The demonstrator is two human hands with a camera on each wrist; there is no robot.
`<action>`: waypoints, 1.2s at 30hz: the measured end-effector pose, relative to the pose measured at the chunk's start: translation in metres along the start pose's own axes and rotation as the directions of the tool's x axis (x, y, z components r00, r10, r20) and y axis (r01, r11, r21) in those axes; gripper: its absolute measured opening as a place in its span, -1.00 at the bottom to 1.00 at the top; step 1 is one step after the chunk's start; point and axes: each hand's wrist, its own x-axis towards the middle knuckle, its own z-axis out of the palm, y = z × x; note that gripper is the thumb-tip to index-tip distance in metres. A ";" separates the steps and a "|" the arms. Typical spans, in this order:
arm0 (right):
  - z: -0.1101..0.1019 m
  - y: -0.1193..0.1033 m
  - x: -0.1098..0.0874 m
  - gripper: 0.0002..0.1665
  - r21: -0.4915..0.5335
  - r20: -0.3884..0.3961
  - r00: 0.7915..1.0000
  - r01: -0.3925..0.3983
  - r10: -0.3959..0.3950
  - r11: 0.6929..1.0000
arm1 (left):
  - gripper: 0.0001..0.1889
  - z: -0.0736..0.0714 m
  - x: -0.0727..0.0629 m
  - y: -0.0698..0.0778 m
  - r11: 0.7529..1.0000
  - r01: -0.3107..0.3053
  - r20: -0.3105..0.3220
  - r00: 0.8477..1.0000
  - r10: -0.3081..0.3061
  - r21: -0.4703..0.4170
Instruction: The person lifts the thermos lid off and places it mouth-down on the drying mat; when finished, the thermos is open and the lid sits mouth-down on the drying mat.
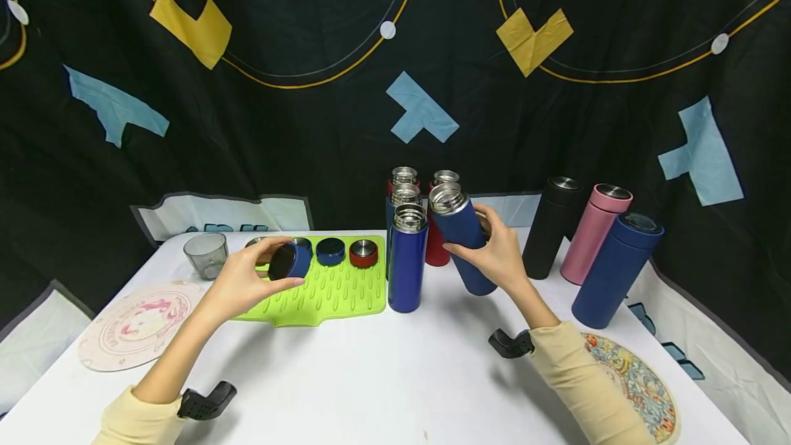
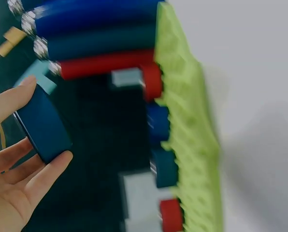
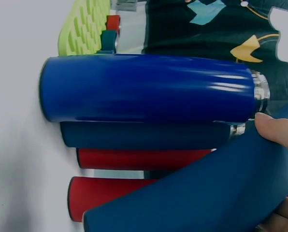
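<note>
Bottle (image 1: 460, 226) at 1 o'clock, likely stiff, slippery; your right hand's (image 1: 494, 246) fingers grip its side; lid (image 1: 290, 262) at 11, likely light; your left hand (image 1: 243, 281) pinches its edge.

- Two red lidless bottles (image 3: 98, 199)
- One glossy blue lidless bottle (image 1: 406, 270)
- Two matte blue lidless bottles (image 1: 462, 233)
- One black lidded bottle (image 1: 546, 239)
- One pink lidded bottle (image 1: 588, 244)
- One blue lidded bottle (image 1: 613, 280), bringing the bottles to eight
- Two red loose lids (image 1: 363, 253)
- Three blue loose lids (image 2: 45, 124)
- One green drying mat (image 1: 353, 297)
- One glass tumbler (image 1: 207, 254)
- Two round placemats (image 1: 136, 332)
- Two black wrist straps (image 1: 196, 405)
- Two yellow printed shapes (image 1: 200, 36)
- Three pale blue printed shapes (image 1: 423, 106)
- Three white dots (image 1: 388, 29)
- One white table (image 1: 371, 376)
</note>
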 end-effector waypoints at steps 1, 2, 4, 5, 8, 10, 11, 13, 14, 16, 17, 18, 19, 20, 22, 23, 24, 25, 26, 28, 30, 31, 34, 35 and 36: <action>0.001 0.002 0.000 -0.07 0.005 -0.002 1.000 -0.004 0.004 1.000 | -0.26 -0.001 0.000 -0.006 1.000 0.004 -0.005 1.000 -0.004 0.020; 0.002 0.003 0.001 -0.07 0.011 -0.006 1.000 -0.007 0.007 1.000 | -0.26 -0.002 -0.001 -0.012 0.999 0.007 -0.011 1.000 -0.007 0.044; 0.005 0.006 0.001 -0.07 0.021 -0.015 1.000 -0.011 0.011 1.000 | -0.27 -0.004 -0.001 -0.024 0.997 0.013 -0.021 1.000 -0.011 0.077; 0.006 0.008 0.001 -0.08 0.024 -0.019 1.000 -0.013 0.013 1.000 | -0.27 -0.004 -0.002 -0.030 0.996 0.021 -0.023 1.000 -0.019 0.092; 0.011 0.012 0.002 -0.10 0.036 -0.025 0.999 -0.025 0.026 0.999 | -0.26 -0.006 -0.004 -0.046 0.990 0.060 -0.027 0.998 -0.057 0.125; 0.014 0.014 0.002 -0.11 0.043 -0.026 0.999 -0.042 0.043 0.998 | -0.24 -0.008 -0.006 -0.055 0.986 0.093 -0.022 0.996 -0.090 0.140; 0.015 0.015 0.002 -0.11 0.046 -0.028 0.998 -0.054 0.056 0.997 | -0.24 -0.008 -0.007 -0.059 0.983 0.106 -0.017 0.994 -0.105 0.151; 0.018 0.017 0.002 -0.10 0.050 -0.032 0.996 -0.080 0.081 0.996 | -0.23 -0.009 -0.008 -0.066 0.978 0.128 -0.007 0.992 -0.129 0.165; 0.019 0.018 0.002 -0.10 0.052 -0.035 0.995 -0.093 0.095 0.994 | -0.23 -0.009 -0.008 -0.069 0.976 0.134 0.000 0.991 -0.136 0.170; 0.022 0.020 0.002 -0.09 0.059 -0.043 0.991 -0.120 0.123 0.991 | -0.24 -0.009 -0.007 -0.075 0.973 0.138 0.012 0.990 -0.143 0.183; 0.023 0.021 0.003 -0.09 0.066 -0.046 0.989 -0.135 0.138 0.989 | -0.24 -0.009 -0.007 -0.078 0.972 0.138 0.019 0.989 -0.145 0.188; 0.025 0.022 0.003 -0.09 0.072 -0.050 0.987 -0.147 0.151 0.986 | -0.25 -0.008 -0.007 -0.081 0.972 0.138 0.025 0.989 -0.145 0.192; 0.026 0.023 0.003 -0.08 0.080 -0.053 0.985 -0.159 0.164 0.984 | -0.25 -0.007 -0.007 -0.084 0.971 0.139 0.032 0.989 -0.148 0.196; 0.028 0.024 0.003 -0.08 0.090 -0.057 0.983 -0.169 0.175 0.981 | -0.26 -0.006 -0.007 -0.087 0.970 0.141 0.040 0.988 -0.152 0.199; 0.031 0.027 0.003 -0.08 0.109 -0.063 0.979 -0.186 0.194 0.976 | -0.26 -0.005 -0.007 -0.093 0.968 0.150 0.052 0.985 -0.163 0.200; 0.032 0.027 0.003 -0.08 0.120 -0.067 0.977 -0.193 0.201 0.974 | -0.26 -0.004 -0.007 -0.097 0.967 0.156 0.057 0.984 -0.171 0.201; 0.034 0.028 0.003 -0.08 0.132 -0.071 0.976 -0.198 0.208 0.971 | -0.26 -0.003 -0.007 -0.100 0.965 0.162 0.060 0.982 -0.178 0.204; 0.035 0.029 0.003 -0.09 0.144 -0.074 0.974 -0.202 0.214 0.969 | -0.25 -0.003 -0.007 -0.103 0.964 0.168 0.063 0.981 -0.184 0.207; 0.036 0.029 0.003 -0.09 0.155 -0.078 0.972 -0.207 0.221 0.966 | -0.25 -0.003 -0.007 -0.105 0.962 0.172 0.066 0.980 -0.190 0.211; 0.039 0.031 0.003 -0.09 0.176 -0.084 0.968 -0.219 0.237 0.960 | -0.24 -0.002 -0.006 -0.110 0.958 0.184 0.074 0.976 -0.204 0.220; 0.042 0.032 0.004 -0.09 0.192 -0.090 0.963 -0.232 0.253 0.954 | -0.24 -0.002 -0.006 -0.113 0.954 0.191 0.086 0.973 -0.215 0.229; 0.043 0.033 0.004 -0.09 0.201 -0.091 0.961 -0.238 0.260 0.950 | -0.24 -0.002 -0.006 -0.114 0.953 0.196 0.093 0.971 -0.222 0.229; 0.048 0.036 0.005 -0.09 0.227 -0.100 0.956 -0.249 0.277 0.941 | -0.24 -0.001 -0.005 -0.116 0.950 0.216 0.115 0.962 -0.246 0.226; 0.050 0.037 0.005 -0.10 0.235 -0.102 0.954 -0.251 0.281 0.939 | -0.24 -0.001 -0.004 -0.117 0.948 0.221 0.120 0.960 -0.252 0.228; 0.052 0.038 0.005 -0.11 0.241 -0.108 0.953 -0.253 0.285 0.937 | -0.24 -0.001 -0.004 -0.117 0.947 0.226 0.125 0.958 -0.259 0.228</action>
